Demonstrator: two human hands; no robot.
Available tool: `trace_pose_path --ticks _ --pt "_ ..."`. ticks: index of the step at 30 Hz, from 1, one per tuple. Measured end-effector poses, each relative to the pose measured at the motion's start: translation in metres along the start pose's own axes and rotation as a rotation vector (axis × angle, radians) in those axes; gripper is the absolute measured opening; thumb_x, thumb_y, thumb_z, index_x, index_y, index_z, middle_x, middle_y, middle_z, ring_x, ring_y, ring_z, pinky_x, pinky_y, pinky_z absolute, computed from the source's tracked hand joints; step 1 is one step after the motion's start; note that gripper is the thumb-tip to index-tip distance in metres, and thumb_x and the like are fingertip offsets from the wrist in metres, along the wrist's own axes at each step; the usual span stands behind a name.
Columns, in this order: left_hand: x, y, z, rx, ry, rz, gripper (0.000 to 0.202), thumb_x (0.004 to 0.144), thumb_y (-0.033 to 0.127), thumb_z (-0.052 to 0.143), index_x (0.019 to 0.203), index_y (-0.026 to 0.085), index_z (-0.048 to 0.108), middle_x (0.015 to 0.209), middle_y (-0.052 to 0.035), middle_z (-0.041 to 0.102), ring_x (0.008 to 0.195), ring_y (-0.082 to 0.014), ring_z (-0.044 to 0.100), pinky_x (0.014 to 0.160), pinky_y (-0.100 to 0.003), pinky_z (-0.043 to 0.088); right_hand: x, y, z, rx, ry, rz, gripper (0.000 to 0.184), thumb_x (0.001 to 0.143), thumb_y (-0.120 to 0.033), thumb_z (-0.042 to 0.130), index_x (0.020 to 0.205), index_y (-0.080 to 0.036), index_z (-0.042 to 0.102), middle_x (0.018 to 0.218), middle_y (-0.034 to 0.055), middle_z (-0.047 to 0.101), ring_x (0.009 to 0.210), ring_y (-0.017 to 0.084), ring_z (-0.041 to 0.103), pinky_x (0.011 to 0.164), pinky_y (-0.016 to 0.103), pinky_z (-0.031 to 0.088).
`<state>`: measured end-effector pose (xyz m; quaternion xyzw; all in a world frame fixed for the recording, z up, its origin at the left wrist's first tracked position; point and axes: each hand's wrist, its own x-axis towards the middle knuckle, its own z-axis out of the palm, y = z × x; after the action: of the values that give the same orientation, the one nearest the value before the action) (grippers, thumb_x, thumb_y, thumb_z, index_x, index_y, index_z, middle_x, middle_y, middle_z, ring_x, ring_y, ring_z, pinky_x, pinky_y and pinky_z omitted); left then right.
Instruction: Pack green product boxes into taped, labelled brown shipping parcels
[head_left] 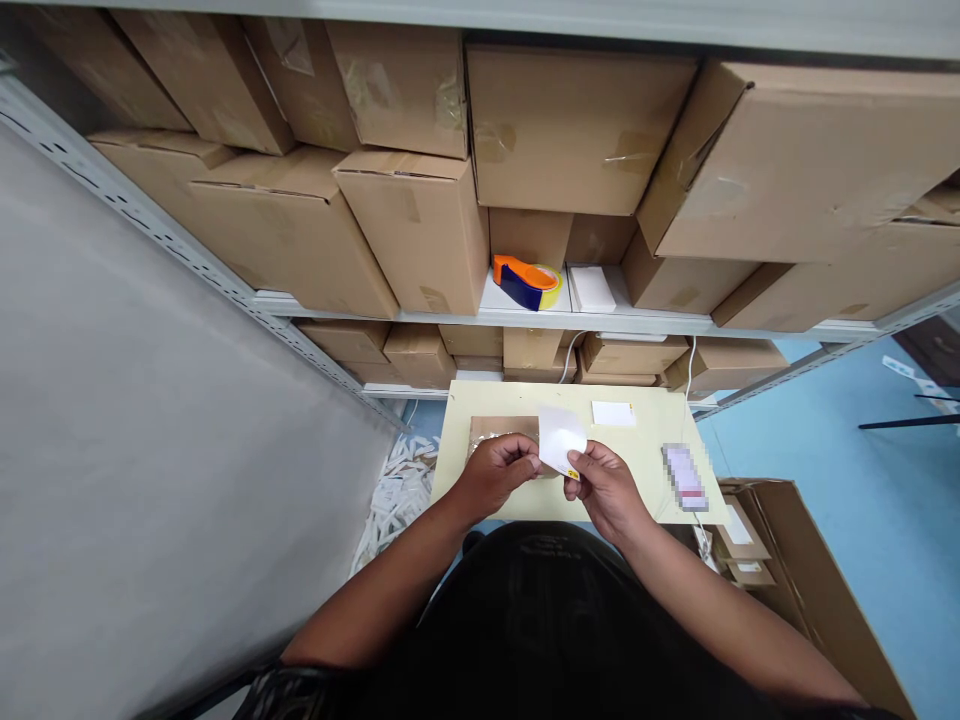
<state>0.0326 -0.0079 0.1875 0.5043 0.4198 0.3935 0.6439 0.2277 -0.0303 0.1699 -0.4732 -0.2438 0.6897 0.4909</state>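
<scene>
Both hands over near edge of worktop, mid-width. L hand - fingers curled, tips pinching the left edge of white sheet. R hand pinches the sheet's lower right corner, by a small yellow mark. Sheet held slightly tilted, just above the worktop.

Flat brown carton lies under L hand. White card near far edge, apart from the sheet. Blurred pink-white item at right edge - can't tell what.

Tape dispenser on shelf beyond, betw. cardboard boxes.
</scene>
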Motion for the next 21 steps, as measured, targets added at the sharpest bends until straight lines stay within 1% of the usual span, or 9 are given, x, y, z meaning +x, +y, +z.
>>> trace_pose_path --ticks 3,5,8,10,12,14,16,18,21 --pt "0.0 0.0 0.001 0.027 0.035 0.041 0.018 0.08 0.035 0.068 0.076 0.017 0.063 0.069 0.0024 0.058 0.066 -0.0115 0.05 0.066 -0.025 0.042 0.003 0.003 -0.001 -0.141 -0.074 0.11 0.041 0.075 -0.054 0.083 0.087 -0.019 0.064 0.073 0.0001 0.065 0.053 0.013 0.059 0.052 0.028 0.049" --pt "0.0 0.0 0.001 0.057 0.07 0.065 0.016 0.08 0.033 0.066 0.075 0.018 0.062 0.07 0.0029 0.056 0.066 -0.0112 0.048 0.064 -0.024 0.04 0.005 0.006 -0.002 -0.357 -0.026 0.082 0.047 0.073 -0.057 0.082 0.095 -0.02 0.063 0.078 0.0011 0.064 0.058 0.015 0.06 0.054 0.03 0.049" --pt "-0.001 0.001 0.001 0.154 0.121 0.095 0.013 0.08 0.03 0.065 0.077 0.018 0.065 0.072 0.0021 0.058 0.067 -0.012 0.05 0.064 -0.024 0.04 0.002 0.004 -0.002 -0.714 0.159 -0.258 0.053 0.07 -0.05 0.084 0.11 -0.023 0.062 0.094 0.0035 0.063 0.071 0.018 0.06 0.058 0.03 0.049" --pt "-0.002 0.002 0.002 0.223 0.125 0.116 0.012 0.081 0.03 0.064 0.077 0.018 0.067 0.074 0.001 0.061 0.07 -0.0133 0.053 0.067 -0.025 0.042 -0.003 -0.001 0.003 -0.843 0.1 -0.464 0.041 0.077 -0.045 0.08 0.111 -0.025 0.066 0.101 0.006 0.063 0.082 0.021 0.06 0.062 0.03 0.05" --pt "-0.004 0.002 0.003 0.252 0.103 0.126 0.013 0.082 0.03 0.063 0.077 0.019 0.068 0.077 -0.0003 0.065 0.074 -0.015 0.057 0.071 -0.026 0.045 -0.007 -0.007 0.01 -0.866 -0.09 -0.56 0.025 0.085 -0.042 0.073 0.106 -0.026 0.071 0.097 0.0064 0.065 0.086 0.022 0.06 0.068 0.033 0.051" --pt "-0.005 0.002 0.004 0.239 0.086 0.118 0.014 0.083 0.031 0.063 0.077 0.019 0.068 0.079 -0.0017 0.068 0.078 -0.0166 0.061 0.075 -0.028 0.047 -0.009 -0.011 0.017 -0.83 -0.21 -0.592 0.019 0.088 -0.039 0.072 0.103 -0.028 0.075 0.09 0.0052 0.067 0.083 0.022 0.061 0.075 0.035 0.051" --pt "-0.007 0.001 0.004 0.239 0.097 0.11 0.015 0.083 0.032 0.063 0.078 0.019 0.069 0.08 -0.0022 0.069 0.078 -0.017 0.062 0.076 -0.028 0.047 -0.008 -0.011 0.022 -0.775 -0.217 -0.583 0.017 0.088 -0.039 0.071 0.099 -0.028 0.078 0.087 0.0046 0.07 0.08 0.022 0.062 0.077 0.035 0.051" --pt "-0.009 -0.001 0.003 0.275 0.12 0.114 0.015 0.083 0.032 0.063 0.078 0.019 0.069 0.077 -0.0013 0.066 0.075 -0.016 0.059 0.073 -0.027 0.045 -0.005 -0.008 0.024 -0.731 -0.173 -0.556 0.015 0.089 -0.039 0.07 0.091 -0.028 0.079 0.085 0.0041 0.071 0.079 0.022 0.063 0.076 0.034 0.05" --pt "-0.014 -0.006 0.001 0.316 0.138 0.128 0.013 0.082 0.029 0.062 0.076 0.019 0.068 0.074 0.0002 0.062 0.072 -0.0145 0.055 0.069 -0.026 0.043 -0.001 -0.001 0.023 -0.728 -0.093 -0.527 0.021 0.091 -0.038 0.066 0.077 -0.025 0.076 0.077 0.0023 0.069 0.073 0.02 0.06 0.071 0.031 0.047"
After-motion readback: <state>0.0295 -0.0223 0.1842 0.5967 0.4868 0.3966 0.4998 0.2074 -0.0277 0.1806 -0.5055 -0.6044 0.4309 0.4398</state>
